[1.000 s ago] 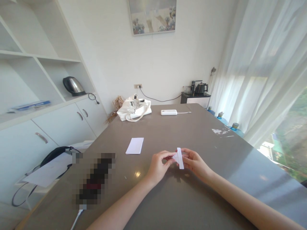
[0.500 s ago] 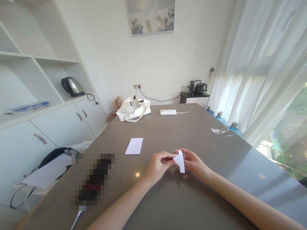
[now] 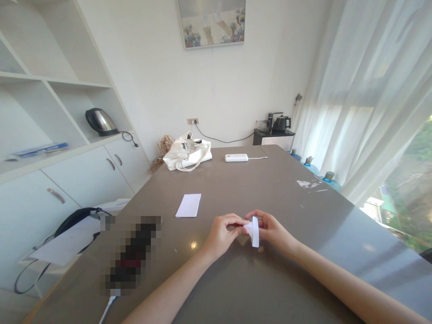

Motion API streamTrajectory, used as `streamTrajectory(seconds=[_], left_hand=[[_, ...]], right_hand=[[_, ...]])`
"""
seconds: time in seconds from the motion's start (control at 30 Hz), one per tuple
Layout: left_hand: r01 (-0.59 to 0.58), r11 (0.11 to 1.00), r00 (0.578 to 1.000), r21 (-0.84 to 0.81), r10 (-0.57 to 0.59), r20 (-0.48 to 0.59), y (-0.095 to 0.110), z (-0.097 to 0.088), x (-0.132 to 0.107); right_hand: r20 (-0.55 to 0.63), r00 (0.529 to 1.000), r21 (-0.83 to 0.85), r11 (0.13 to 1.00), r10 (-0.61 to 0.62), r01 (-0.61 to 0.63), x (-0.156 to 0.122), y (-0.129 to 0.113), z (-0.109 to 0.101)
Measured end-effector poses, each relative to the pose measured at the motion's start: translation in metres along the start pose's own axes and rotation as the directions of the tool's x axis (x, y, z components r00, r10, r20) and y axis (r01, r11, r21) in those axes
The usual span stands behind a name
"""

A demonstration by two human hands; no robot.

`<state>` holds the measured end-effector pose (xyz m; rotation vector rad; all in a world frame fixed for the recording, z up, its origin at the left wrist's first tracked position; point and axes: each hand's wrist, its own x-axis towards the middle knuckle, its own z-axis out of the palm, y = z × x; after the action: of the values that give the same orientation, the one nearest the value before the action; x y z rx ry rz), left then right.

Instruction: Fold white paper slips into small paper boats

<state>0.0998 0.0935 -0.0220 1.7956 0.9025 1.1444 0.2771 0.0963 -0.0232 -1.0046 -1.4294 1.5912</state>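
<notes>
A small folded white paper is held between my two hands above the table. My left hand pinches its pointed left end between thumb and fingers. On the other side, my right hand grips the paper from behind, its fingers partly hidden by the upright folded strip. Farther out and to the left, a stack of white paper lies flat on the table.
At the far end of the table are a white bag and a white power bank with a short cable. A blurred-out dark object with a white cable lies at the left. Torn white scraps stick to the right side.
The folded paper has tilted and shifted slightly downward, and its strip now looks more curved. Both hands stay in nearly the same place.
</notes>
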Motion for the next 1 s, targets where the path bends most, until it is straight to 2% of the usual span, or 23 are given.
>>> streamTrajectory(seconds=[0.2,0.37,0.43,0.57,0.63,0.83,0.93,1.0], left_hand=[[-0.006,1.000,1.000,0.008,0.006,-0.029,-0.001,0.000,0.001],[0.051,0.998,0.994,0.048,-0.046,-0.096,-0.005,-0.003,0.003],[0.090,0.996,0.989,0.016,-0.088,-0.119,-0.009,-0.004,0.003],[0.139,0.987,0.981,-0.077,-0.148,-0.125,-0.015,-0.005,0.005],[0.155,0.983,0.978,-0.103,-0.167,-0.123,-0.016,-0.004,0.005],[0.153,0.983,0.979,-0.105,-0.165,-0.117,-0.013,0.001,0.004],[0.103,0.994,0.989,-0.024,-0.105,-0.107,-0.009,0.002,0.002],[0.052,0.994,0.992,0.098,-0.040,-0.117,-0.006,0.001,0.002]], right_hand=[[-0.051,0.998,-0.058,0.997,-0.048,0.045,0.004,0.005,0.001],[-0.181,0.969,-0.144,0.980,-0.165,0.140,0.006,0.007,-0.005],[-0.164,0.961,-0.235,0.955,-0.221,0.179,0.005,0.005,-0.007],[-0.058,0.936,-0.400,0.867,-0.346,0.296,0.000,0.001,-0.007],[-0.043,0.927,-0.448,0.836,-0.373,0.315,-0.001,0.002,-0.006],[-0.065,0.954,-0.344,0.904,-0.292,0.253,0.004,0.011,-0.008],[-0.082,0.965,-0.282,0.934,-0.250,0.218,0.006,0.011,-0.007],[-0.067,0.972,-0.249,0.947,-0.225,0.202,0.006,0.010,-0.006]])
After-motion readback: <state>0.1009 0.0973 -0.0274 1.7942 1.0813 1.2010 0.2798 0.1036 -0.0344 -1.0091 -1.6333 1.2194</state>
